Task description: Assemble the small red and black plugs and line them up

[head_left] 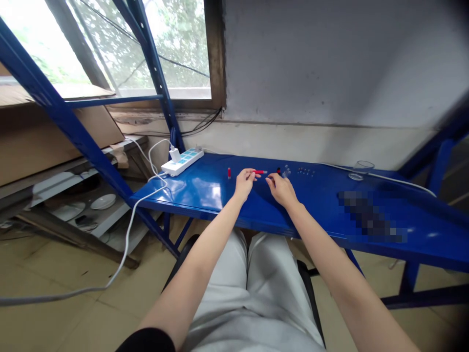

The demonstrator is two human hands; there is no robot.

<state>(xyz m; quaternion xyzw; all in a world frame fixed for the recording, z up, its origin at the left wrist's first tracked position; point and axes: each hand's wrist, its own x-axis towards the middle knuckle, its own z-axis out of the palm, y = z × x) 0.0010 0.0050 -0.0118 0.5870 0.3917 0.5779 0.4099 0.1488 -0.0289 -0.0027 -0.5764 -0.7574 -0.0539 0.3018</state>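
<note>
My left hand (245,184) is closed around a slim red tube (259,172), which lies level and points right, its far end greyish. Just right of that end, my right hand (282,188) has its thumb and forefinger pinched together. Whatever they hold, if anything, is too small to make out. A short red cylinder (229,173) stands upright on the blue table (190,190), to the left of my left hand. Beyond my right hand are black and red pieces (278,170) and a few clear pieces (286,172).
Several tiny parts (306,171) lie scattered farther right. A clear cup (360,169) stands near the wall, by a white cable. The power strip (183,162) sits at the table's left end, with its cord hanging over the edge. A pixelated dark patch (372,215) covers something at right.
</note>
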